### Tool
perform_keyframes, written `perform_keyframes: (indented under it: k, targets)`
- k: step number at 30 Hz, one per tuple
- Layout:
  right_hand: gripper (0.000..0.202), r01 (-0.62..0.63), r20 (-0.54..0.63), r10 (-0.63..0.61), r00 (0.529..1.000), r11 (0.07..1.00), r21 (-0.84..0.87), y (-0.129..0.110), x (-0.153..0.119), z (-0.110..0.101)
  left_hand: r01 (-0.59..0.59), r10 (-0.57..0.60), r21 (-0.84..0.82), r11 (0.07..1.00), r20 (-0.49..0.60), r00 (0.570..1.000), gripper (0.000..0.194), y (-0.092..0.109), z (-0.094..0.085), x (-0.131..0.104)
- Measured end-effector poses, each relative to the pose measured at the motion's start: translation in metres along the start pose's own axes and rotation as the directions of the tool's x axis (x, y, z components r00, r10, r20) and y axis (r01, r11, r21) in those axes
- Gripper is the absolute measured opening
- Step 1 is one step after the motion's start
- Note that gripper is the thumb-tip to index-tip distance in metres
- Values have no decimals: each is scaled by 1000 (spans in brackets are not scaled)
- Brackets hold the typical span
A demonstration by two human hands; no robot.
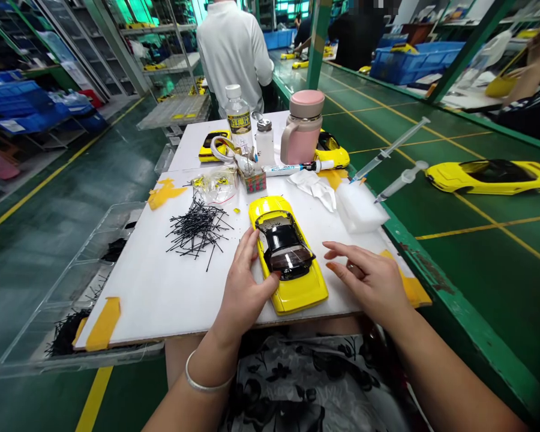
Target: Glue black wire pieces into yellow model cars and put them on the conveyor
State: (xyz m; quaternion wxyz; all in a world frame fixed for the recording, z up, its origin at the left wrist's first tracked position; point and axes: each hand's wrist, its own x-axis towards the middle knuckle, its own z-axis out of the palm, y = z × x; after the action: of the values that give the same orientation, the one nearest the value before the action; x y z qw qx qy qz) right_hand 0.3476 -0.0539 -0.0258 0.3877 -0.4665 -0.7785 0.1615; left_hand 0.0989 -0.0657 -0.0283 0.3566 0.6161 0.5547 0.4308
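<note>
A yellow model car body [299, 294] with a black roof and cabin lies on the white board [148, 300] in front of me. My left hand [247, 282] grips its left side, thumb over the cabin edge and fingers along the flank. To the right of the car, my right hand [364, 273] hovers apart from it, fingers spread and holding nothing visible. A pile of thin black sticks [195, 228] lies left of the car. Behind the pile is a clear bag [216, 185] with small yellow pieces.
Behind the car stand a pink mug [302, 129], a bottle [238, 120] and a small jar [265, 143]. Two syringes stick up from a white foam block [360, 207] at right. Another yellow car [495, 177] rests on the green surface. A person in white [234, 48] stands ahead.
</note>
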Motion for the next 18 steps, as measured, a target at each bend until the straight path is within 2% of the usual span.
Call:
perform_keyframes:
  k: [4,8,10,14,18]
  targets:
    - [37,-253,184,235,954,964,79,-20,-2,2,4,-4,-51,999,9,1000,74,-2,0,-2]
    - [50,-394,220,353,909,901,184,-48,-2,14,27,-33,-196,980,-26,999,71,-3,1,-7]
    - [52,-375,194,336,922,899,226,-60,-1,22,59,-79,-274,960,-64,995,72,-2,1,-10]
    - [56,-226,97,208,973,939,260,-73,4,35,91,-165,-436,895,-135,977,71,-3,-2,-15]
    - [52,-171,92,152,984,952,254,-68,7,36,78,-162,-415,907,-172,972,69,-9,-1,-17]
